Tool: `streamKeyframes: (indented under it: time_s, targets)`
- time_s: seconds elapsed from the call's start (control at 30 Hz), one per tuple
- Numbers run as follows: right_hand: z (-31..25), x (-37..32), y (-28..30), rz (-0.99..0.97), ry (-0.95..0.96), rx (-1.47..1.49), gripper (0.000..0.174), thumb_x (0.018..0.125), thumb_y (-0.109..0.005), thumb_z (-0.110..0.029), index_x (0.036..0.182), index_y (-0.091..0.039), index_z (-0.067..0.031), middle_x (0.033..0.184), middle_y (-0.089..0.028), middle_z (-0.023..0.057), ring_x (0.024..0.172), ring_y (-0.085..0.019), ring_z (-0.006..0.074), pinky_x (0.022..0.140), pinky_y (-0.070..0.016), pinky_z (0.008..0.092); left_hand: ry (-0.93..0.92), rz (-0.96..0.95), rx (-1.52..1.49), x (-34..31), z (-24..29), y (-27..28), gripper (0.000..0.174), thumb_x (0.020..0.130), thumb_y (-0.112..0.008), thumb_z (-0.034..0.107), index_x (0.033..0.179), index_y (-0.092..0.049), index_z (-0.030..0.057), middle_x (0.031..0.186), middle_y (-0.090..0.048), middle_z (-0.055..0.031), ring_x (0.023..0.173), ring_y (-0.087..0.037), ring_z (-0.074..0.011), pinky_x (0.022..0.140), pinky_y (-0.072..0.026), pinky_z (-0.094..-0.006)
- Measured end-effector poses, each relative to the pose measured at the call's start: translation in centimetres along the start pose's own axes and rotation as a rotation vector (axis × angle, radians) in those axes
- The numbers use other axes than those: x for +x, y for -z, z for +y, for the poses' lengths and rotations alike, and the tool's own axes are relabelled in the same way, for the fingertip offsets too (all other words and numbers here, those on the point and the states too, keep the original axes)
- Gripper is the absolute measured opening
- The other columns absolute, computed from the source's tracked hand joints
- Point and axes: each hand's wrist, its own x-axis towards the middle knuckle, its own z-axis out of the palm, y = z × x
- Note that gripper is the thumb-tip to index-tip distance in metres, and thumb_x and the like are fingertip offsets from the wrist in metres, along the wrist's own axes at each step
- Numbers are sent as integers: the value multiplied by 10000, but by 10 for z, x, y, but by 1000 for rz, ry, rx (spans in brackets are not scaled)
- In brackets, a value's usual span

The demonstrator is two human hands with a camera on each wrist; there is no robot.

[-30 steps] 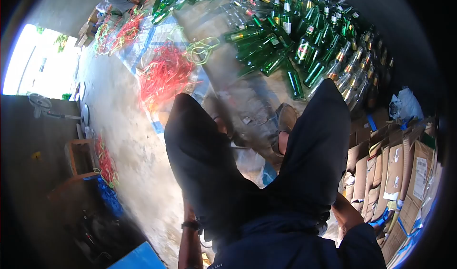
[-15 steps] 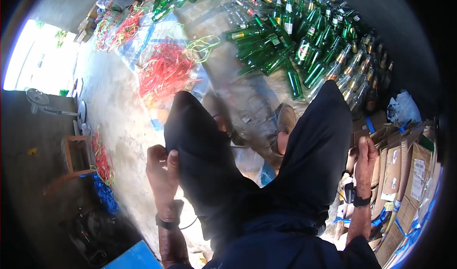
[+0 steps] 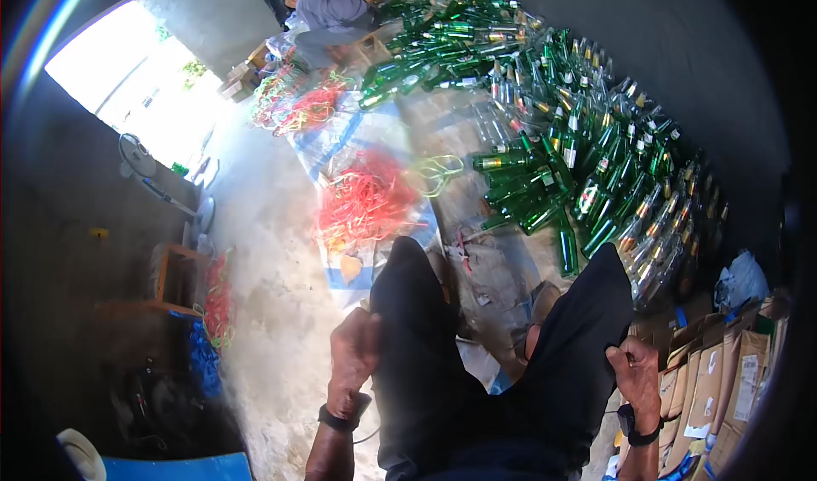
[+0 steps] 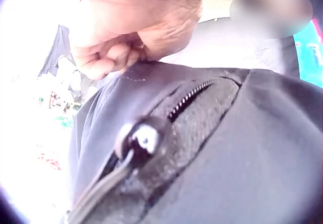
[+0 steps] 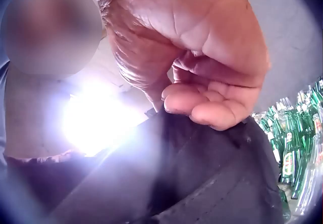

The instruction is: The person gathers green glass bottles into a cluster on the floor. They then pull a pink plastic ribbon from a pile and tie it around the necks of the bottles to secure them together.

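Dark trousers (image 3: 425, 379) cover the seated person's two bent legs. At the outer side of the left leg is my left hand (image 3: 353, 349), its fingers curled against the cloth. The left wrist view shows that hand (image 4: 136, 22) gripping the trousers just beyond a zipped pocket (image 4: 194, 95). On the other leg, my right hand (image 3: 637, 375) pinches the trousers near the knee. In the right wrist view the cloth (image 5: 202, 153) is drawn up to the thumb and curled fingers of the right hand (image 5: 202, 47). Both wrists carry dark straps.
Many green and clear glass bottles (image 3: 566, 243) lie heaped ahead and to the right. A pile of red plastic string (image 3: 370, 200) lies on a sheet in front. Folded cardboard (image 3: 732, 379) stands at the right, a fan (image 3: 136, 153) at the left. Another person (image 3: 332, 9) is at the back.
Both hands came up from beside the hips, and now hold the trouser legs at the outer sides. The head view has tilted up, bringing the other person and more bottles into sight.
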Motion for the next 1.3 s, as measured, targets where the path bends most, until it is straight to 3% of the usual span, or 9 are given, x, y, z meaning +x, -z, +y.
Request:
streamKeyframes:
  time_s: [0.1,0.23,0.37,0.67,0.77,0.8,0.97,1.17,1.3]
  targets:
    - [-1,0,3,-15,55,26,549,962,-728,-373,663,-389,-62,607,-326,-16,615,-301,81,544,-252,315,-83,-23,-104,-2,16,2,334,1037,-620,126,785,-421,33,694,-396,-29,663,-374,-117,600,-374,-293]
    - [-9,-4,8,-7,126,8,481,954,-714,-257,659,-386,-66,594,-341,-16,582,-303,88,534,-242,320,-188,7,-38,-9,24,3,334,1014,-659,124,767,-451,43,646,-435,-27,604,-406,-116,557,-395,-299]
    - [-20,-16,17,-137,130,114,414,912,-706,-128,650,-392,-67,565,-356,-3,540,-311,73,511,-230,305,-81,107,312,-7,35,9,230,961,-709,216,893,-564,51,738,-589,-171,645,-596,-426,568,-478,-476]
    - [-38,-37,39,-463,82,120,162,874,-703,-91,734,-641,-38,538,-385,50,486,-405,124,493,-277,303,-39,103,204,-7,11,-1,212,1014,-631,195,897,-540,44,773,-583,-221,724,-594,-453,628,-495,-434]
    - [-21,-51,34,-793,204,102,128,805,-710,-5,751,-596,-24,593,-458,52,472,-417,154,462,-300,316,-117,102,146,-6,2,-2,177,1018,-611,160,907,-550,37,776,-581,-222,728,-594,-451,636,-497,-426]
    - [-35,-54,30,-745,637,6,112,803,-716,11,882,-654,-40,638,-497,74,468,-470,195,444,-333,336,-125,82,140,-6,2,-1,150,1008,-605,145,904,-564,45,804,-591,-221,735,-598,-453,627,-490,-463]
    - [-16,-75,20,-712,603,-118,193,741,-744,-34,913,-677,-92,652,-529,93,511,-566,214,454,-420,311,-206,71,54,-10,-6,3,93,983,-601,107,912,-601,48,847,-620,-208,756,-622,-445,627,-495,-494]
    - [-20,-77,19,-690,611,-267,161,738,-762,-94,869,-670,-115,656,-546,86,525,-590,223,469,-452,326,-104,-17,93,-18,-4,15,137,996,-625,103,901,-567,23,727,-537,-187,637,-570,-345,590,-468,-382]
    - [4,-83,17,-693,474,-316,119,769,-756,-93,743,-641,-79,615,-523,80,517,-583,230,480,-460,332,-143,-226,-2,-46,-5,35,86,968,-629,99,955,-631,15,720,-494,0,663,-468,-110,586,-424,-306]
